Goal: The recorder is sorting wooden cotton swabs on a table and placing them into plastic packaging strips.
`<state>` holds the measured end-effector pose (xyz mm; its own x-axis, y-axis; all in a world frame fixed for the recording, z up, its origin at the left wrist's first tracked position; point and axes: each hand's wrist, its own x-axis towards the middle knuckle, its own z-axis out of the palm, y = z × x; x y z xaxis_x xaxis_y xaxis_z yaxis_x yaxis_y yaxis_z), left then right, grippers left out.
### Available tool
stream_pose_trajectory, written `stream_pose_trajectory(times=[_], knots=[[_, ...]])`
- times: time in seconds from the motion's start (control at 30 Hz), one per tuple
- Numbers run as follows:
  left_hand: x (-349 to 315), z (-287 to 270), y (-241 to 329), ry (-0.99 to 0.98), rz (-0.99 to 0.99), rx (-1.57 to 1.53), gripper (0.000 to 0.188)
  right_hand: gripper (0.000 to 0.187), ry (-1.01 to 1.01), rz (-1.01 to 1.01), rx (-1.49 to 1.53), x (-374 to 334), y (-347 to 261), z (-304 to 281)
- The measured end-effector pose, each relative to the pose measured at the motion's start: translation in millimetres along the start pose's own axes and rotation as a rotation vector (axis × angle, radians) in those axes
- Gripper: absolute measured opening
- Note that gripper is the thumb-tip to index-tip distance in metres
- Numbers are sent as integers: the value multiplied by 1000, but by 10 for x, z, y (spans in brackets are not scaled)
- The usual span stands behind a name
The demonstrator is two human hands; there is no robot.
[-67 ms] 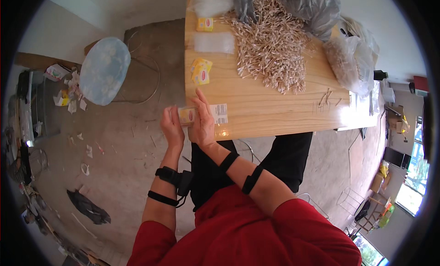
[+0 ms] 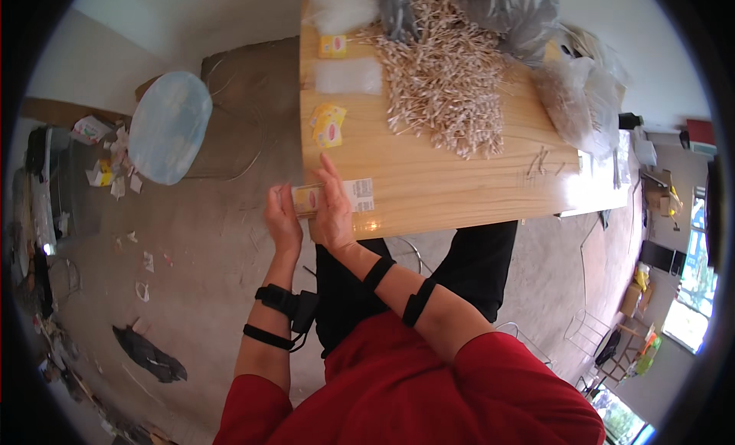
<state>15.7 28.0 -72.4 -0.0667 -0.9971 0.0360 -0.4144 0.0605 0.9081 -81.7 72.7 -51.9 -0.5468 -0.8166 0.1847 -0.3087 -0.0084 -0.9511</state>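
Note:
At the table's near left corner, a small clear packet with a yellow label [image 2: 306, 200] lies between my two hands. My left hand [image 2: 283, 220] closes its fingers on the packet's left end. My right hand [image 2: 334, 214] rests against its other side, with fingers stretched out and nothing seen gripped in them. A white printed card [image 2: 360, 194] pokes out to the right from beneath my right hand. Just beyond my fingertips lie a few yellow label cards [image 2: 329, 125]. What fills the packet cannot be made out.
A big heap of cotton swabs [image 2: 444, 81] covers the far middle of the wooden table [image 2: 436, 188]. Clear plastic sleeves [image 2: 348, 76] lie on the left, grey bags [image 2: 509, 16] behind. A clear bag [image 2: 578, 100] stands right. Left of the table is a pale blue stool [image 2: 170, 127].
The view has shifted slightly, so the table sits a little further left. Both hands keep nearly the same place around the packet.

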Motion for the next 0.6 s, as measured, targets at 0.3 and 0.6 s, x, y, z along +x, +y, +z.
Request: stream_pose_trajectory(times=[0.3, 0.6], knots=[[57, -159, 698, 322, 589, 562, 12, 22, 3, 76, -106, 63, 170, -995], [-390, 1259, 1190, -450, 298, -29, 13, 13, 94, 449, -18, -229, 463, -2295]])
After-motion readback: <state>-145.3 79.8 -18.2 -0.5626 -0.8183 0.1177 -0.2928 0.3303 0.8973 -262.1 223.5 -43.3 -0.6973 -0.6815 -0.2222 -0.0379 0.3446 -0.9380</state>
